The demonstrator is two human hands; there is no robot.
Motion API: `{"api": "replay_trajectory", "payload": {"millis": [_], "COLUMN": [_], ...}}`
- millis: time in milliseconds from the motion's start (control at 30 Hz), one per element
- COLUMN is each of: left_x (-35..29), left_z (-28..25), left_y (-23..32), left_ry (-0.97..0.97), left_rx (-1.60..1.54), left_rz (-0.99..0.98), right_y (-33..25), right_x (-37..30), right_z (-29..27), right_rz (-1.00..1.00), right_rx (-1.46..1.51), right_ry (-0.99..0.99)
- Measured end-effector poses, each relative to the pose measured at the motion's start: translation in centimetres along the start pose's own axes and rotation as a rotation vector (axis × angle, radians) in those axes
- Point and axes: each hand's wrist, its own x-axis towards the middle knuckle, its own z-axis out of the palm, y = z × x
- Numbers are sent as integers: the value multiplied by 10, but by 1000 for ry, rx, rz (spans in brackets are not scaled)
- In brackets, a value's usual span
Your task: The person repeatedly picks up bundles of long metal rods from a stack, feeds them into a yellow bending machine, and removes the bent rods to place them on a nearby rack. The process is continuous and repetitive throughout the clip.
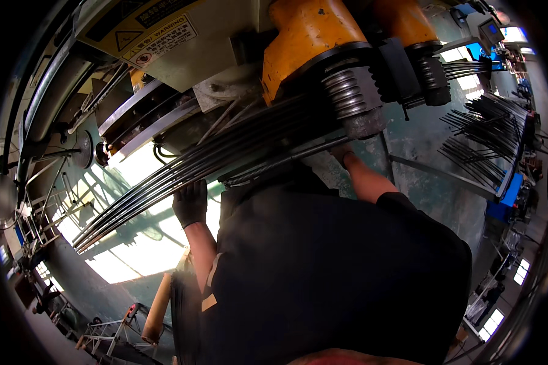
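Several long dark metal rods run side by side, slanting from the lower left up toward the machine. My left hand, in a black glove, is at their lower edge, and its fingers close round the nearest rods. My right hand reaches in under the machine's ribbed metal cylinder, next to the end of a dark bar with a coiled spring. Shadow and the bar hide most of the right fingers, so their grip does not show.
Overhead stand an orange machine head and a second orange head. A rack at the right bears a pile of dark rods. A brown cardboard tube leans at the lower left, near a metal frame.
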Motion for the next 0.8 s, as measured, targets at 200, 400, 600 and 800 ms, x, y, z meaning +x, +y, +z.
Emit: {"api": "replay_trajectory", "payload": {"millis": [200, 400, 600, 800], "left_x": [16, 16, 10, -10], "left_z": [-4, -13, -56, -58], "left_y": [-25, -56, -49, -75], "left_ry": [512, 515, 634, 755], "left_rx": [-615, -463, -916, -2582], "left_rz": [-180, -192, -141, -350], "right_y": [-8, -12, -36, -68], "right_x": [-18, -52, -94, -102], "right_z": [-40, -40, -181, -325], "right_rz": [98, 574, 374, 244], "right_rx": [192, 812, 1141, 1841], "right_ry": [17, 90, 914, 1206]}}
